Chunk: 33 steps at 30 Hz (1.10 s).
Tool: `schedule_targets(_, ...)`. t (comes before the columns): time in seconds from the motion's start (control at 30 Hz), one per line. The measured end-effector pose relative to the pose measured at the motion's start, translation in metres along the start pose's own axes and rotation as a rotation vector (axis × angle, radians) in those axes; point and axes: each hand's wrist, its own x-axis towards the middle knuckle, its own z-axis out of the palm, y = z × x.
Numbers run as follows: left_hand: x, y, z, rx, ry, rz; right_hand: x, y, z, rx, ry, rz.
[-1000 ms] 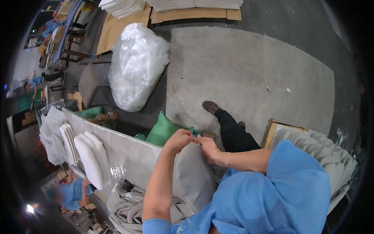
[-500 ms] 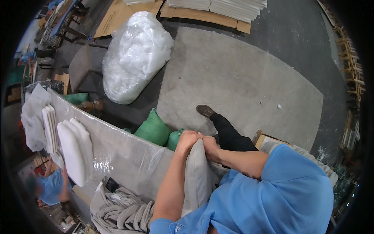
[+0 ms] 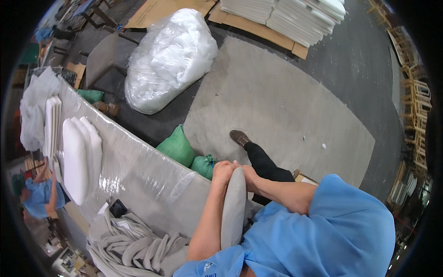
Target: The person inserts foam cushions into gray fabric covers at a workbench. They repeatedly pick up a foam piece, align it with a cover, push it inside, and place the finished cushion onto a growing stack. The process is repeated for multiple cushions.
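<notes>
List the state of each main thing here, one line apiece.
Cushion: on edge, held
Left hand: gripping the cushion's far end
Right hand: gripping there too
Gray fabric: crumpled, heaped
Table: plastic-covered
White bundle: wrapped in clear plastic
Green sacks: bulging
White sheets: stacked

Left fingers (image 3: 224, 165), right fingers (image 3: 237, 164) gripping top of grey cushion (image 3: 233, 212); green sacks (image 3: 177, 147) beside plastic-covered table (image 3: 138, 184)
</notes>
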Motion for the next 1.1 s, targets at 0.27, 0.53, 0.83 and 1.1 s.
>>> schedule_targets(0.27, -0.003, 0.006, 0.03, -0.291, -0.031, -0.141, -0.023, -0.02, -0.014, -0.045, -0.013, -0.019)
schedule_targets(0.53, 0.001, -0.025, 0.038, -0.298, 0.011, 0.018, 0.02, -0.004, -0.033, -0.085, 0.064, 0.019)
schedule_targets(0.83, -0.01, -0.021, 0.018, -0.255, 0.018, -0.03, 0.033, 0.008, -0.011, 0.053, 0.145, 0.087)
schedule_targets(1.1, -0.011, -0.008, 0.006, -0.232, -0.095, -0.093, 0.011, -0.02, -0.043, -0.318, 0.172, -0.445)
